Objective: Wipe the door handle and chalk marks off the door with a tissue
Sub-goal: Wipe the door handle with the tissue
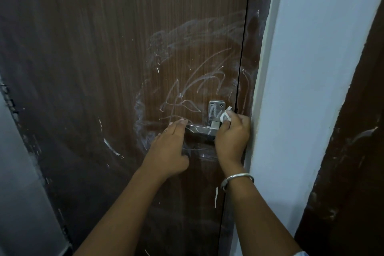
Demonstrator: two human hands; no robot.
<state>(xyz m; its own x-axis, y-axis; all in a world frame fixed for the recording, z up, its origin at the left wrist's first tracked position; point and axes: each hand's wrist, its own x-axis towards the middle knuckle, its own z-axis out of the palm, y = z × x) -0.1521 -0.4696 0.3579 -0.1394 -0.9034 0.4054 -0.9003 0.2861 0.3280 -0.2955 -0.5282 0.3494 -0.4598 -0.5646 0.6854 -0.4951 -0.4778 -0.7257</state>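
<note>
The right hand (pixel 232 133), a bangle (pixel 236 180) on its wrist, pinches a crumpled tissue (pixel 225 115) against the plate of the metal handle (pixel 204 128) near the right edge of the brown door (pixel 104 68), while the left hand (pixel 169 147) lies with fingers spread over the lever's end, and chalk marks (pixel 195 81) scrawl above.

The door (pixel 104 68) in front of me is dark brown wood-grain laminate, matt and streaked with powdery white chalk marks (pixel 195 52). The door handle (pixel 199 129) is brushed metal (its backplate chalk-smeared too). My tissue (pixel 225 116) is soft, crumpled white paper.
</note>
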